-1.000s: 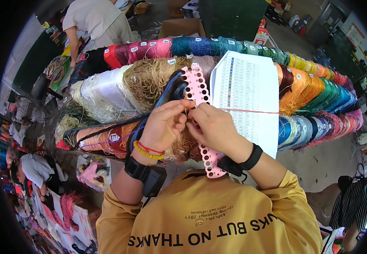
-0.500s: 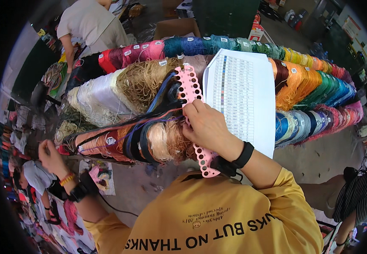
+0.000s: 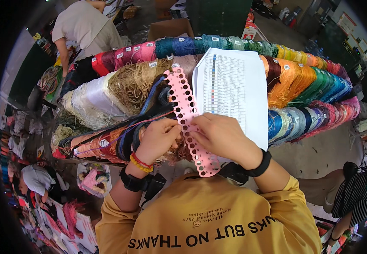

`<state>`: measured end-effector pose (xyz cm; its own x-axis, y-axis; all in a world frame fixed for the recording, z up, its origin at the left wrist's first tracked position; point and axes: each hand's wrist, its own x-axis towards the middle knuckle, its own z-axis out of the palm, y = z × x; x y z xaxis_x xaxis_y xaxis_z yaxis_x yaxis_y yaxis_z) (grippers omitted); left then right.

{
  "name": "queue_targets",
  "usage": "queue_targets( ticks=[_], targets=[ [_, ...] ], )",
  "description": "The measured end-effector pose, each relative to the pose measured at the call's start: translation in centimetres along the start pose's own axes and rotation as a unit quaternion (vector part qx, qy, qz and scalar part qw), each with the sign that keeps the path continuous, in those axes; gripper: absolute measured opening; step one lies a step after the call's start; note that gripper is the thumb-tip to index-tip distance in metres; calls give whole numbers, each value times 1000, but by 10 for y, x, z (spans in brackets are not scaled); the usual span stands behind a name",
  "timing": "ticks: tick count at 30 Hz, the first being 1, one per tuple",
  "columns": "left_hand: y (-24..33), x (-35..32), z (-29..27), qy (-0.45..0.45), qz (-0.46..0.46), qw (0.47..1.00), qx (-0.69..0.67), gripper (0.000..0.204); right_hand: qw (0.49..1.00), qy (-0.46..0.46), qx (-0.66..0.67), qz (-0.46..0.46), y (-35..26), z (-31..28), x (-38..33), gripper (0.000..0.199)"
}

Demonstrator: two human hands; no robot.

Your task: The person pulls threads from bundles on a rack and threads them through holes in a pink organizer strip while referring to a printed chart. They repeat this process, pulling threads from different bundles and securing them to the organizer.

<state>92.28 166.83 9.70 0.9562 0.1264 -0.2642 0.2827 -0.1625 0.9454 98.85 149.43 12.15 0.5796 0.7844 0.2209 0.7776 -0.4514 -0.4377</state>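
Note:
A long pink thread card [image 3: 180, 95] with holes down both edges lies slanted in front of me, over the hanks of thread. Dark, blue and purple threads [image 3: 162, 94] hang from its left-edge holes and trail off to the left. My left hand [image 3: 159, 139] is closed in a pinch at the card's left edge, about halfway down; what its fingertips hold is hidden. On the opposite edge my right hand [image 3: 221, 134] grips the card, fingers bent over it. A white paper chart [image 3: 234, 91] with a printed table lies under and beyond my right hand.
Rows of coloured thread hanks [image 3: 302, 86] with small white tags fill the rack around the card. A cardboard box [image 3: 170, 28] stands behind it. One person [image 3: 84, 25] bends over at the far left; other people are at lower left and right.
My left hand has come in from the far left to the card's left edge. My right hand has shifted slightly down and right along the card, and the view has moved a little.

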Motion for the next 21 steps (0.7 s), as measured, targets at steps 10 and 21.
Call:
queue_targets(
  ticks=[10,21],
  targets=[
    [-7,10,3,52,20,997,54,15,977,87,-41,190,66,-40,-42,26],
    [-5,0,8,68,43,997,-14,11,860,126,311,385,143,-54,-41,24]
  ],
)
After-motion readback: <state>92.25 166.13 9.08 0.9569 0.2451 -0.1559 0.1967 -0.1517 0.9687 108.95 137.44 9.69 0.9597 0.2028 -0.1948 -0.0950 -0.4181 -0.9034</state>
